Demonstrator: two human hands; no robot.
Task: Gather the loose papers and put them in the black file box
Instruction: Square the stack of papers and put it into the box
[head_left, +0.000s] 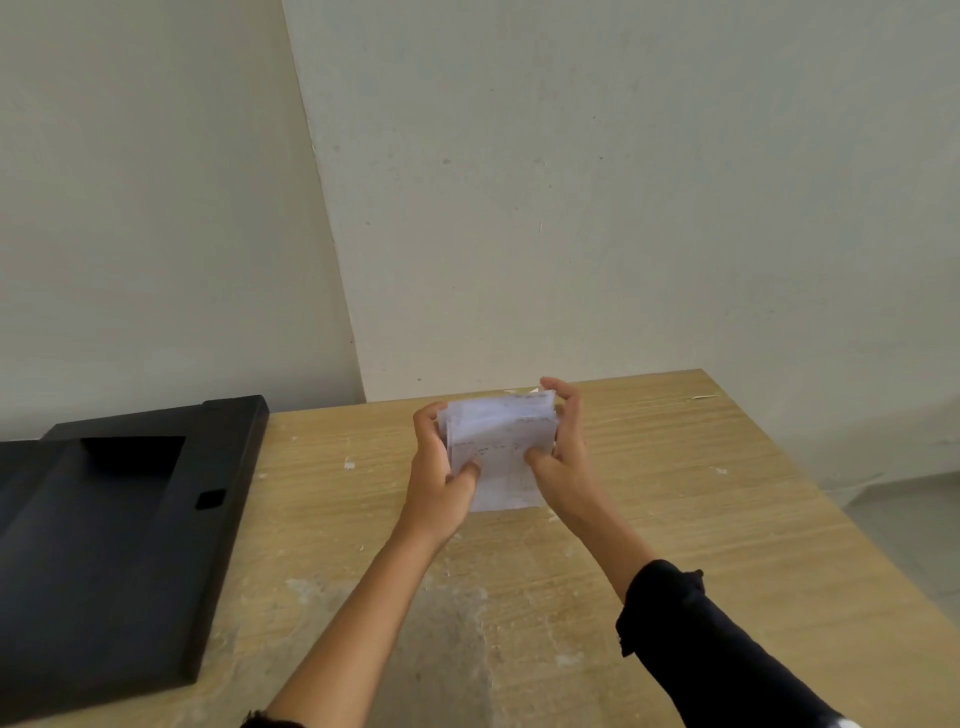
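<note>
A small stack of white papers (498, 447) with faint writing is held above the wooden table, near its far edge. My left hand (439, 488) grips the stack's left side, thumb on the front sheet. My right hand (563, 457) clasps the right side, fingers curled over the top corner. The sheets are slightly fanned and uneven. The black file box (119, 545) lies flat on the table's left side, well left of both hands, with a recess near its top and a small rectangular cut-out on its face.
The wooden table (675, 499) has worn, pale patches and small white flecks. A plain wall stands right behind its far edge. The table's right edge drops off to a light floor (904, 525). A tiny paper scrap (704, 397) lies at the far right corner.
</note>
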